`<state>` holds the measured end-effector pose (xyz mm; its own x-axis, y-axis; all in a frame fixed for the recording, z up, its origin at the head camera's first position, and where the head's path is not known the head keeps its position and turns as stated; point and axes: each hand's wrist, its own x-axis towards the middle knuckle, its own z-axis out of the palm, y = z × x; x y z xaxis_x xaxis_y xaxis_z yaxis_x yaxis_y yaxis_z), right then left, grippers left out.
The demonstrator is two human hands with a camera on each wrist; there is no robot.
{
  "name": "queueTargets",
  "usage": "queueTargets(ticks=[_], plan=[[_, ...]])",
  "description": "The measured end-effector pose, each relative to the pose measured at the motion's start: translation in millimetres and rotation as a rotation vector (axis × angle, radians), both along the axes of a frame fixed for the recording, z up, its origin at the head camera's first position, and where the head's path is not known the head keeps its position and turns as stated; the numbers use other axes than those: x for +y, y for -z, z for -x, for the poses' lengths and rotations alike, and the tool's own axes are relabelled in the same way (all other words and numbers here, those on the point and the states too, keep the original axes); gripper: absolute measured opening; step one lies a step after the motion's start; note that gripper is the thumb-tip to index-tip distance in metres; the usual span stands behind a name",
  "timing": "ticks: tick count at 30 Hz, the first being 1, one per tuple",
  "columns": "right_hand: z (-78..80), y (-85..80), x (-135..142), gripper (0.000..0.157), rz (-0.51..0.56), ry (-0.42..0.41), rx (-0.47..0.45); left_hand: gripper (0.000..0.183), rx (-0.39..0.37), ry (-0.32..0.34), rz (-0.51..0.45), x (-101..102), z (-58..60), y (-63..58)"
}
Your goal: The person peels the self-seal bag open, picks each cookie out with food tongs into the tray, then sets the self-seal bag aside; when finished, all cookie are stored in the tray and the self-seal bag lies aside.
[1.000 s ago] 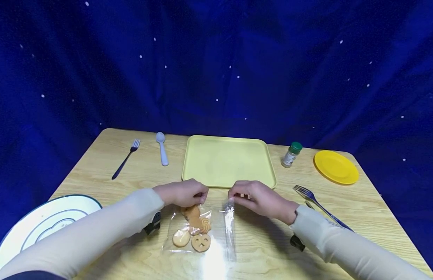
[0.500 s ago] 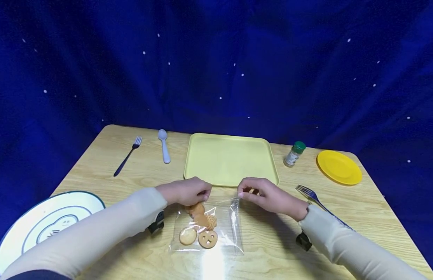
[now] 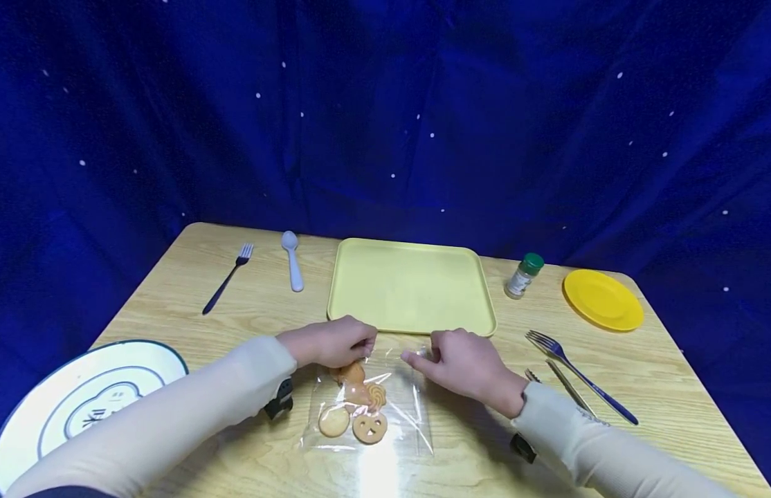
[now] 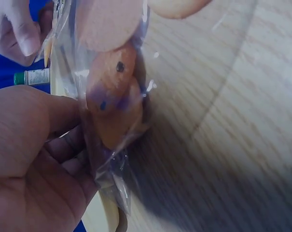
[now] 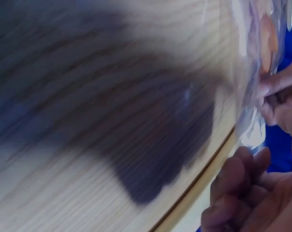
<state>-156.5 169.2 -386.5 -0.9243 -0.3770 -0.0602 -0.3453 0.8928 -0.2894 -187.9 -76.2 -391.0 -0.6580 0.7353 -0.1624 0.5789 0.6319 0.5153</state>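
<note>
A clear plastic bag [image 3: 401, 404] of cookies stands out against the wooden table in front of me. Among the cookies are a round plain one [image 3: 333, 420] and one with a face cut into it [image 3: 369, 427]. My left hand [image 3: 336, 342] pinches the bag's far edge on the cookie side; in the left wrist view its thumb [image 4: 63, 112] presses on the plastic. My right hand [image 3: 469, 366] is at the far right corner of the bag, thumb stretched leftward over the edge, apart from the loosely bent fingers [image 5: 232, 179].
A yellow tray [image 3: 413, 287] lies just beyond my hands. Left are a fork [image 3: 228, 279], a spoon [image 3: 292, 260] and a large white plate [image 3: 142, 356]. Right are a green-capped shaker [image 3: 524, 275], a yellow plate [image 3: 603, 299], another fork [image 3: 581, 377] and metal tongs [image 3: 570, 387].
My right hand has let go of the bag's right corner; its thumb has swung left, away from the fingers. The left hand keeps its hold. The whole view has shifted slightly.
</note>
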Motion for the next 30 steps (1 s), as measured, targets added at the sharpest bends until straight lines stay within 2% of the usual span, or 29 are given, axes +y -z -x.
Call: queueTargets(ticks=[5, 10, 16, 22, 26, 30], plan=[[-6.3, 0.6, -8.4, 0.061, -0.084, 0.019, 0.003, 0.017, -0.006, 0.004, -0.009, 0.5, 0.2, 1.5], [-7.1, 3.2, -10.6, 0.053, -0.052, -0.005, -0.039, 0.018, -0.02, 0.004, -0.009, 0.7, 0.3, 3.6], [-5.8, 2.1, -4.5, 0.045, 0.041, -0.043, -0.128, 0.018, -0.014, 0.009, -0.018, 0.5, -0.6, 3.4], [-3.7, -6.5, 13.6, 0.04, 0.151, -0.06, -0.289, 0.017, -0.02, -0.004, -0.016, 0.2, -3.4, 3.6], [-2.9, -7.3, 24.7, 0.035, 0.258, -0.094, -0.374, 0.017, 0.004, -0.01, -0.015, -0.2, -3.5, 4.8], [-4.3, -0.8, 27.0, 0.04, 0.35, -0.075, -0.408, 0.018, 0.017, -0.013, -0.018, -0.6, -3.1, 4.8]])
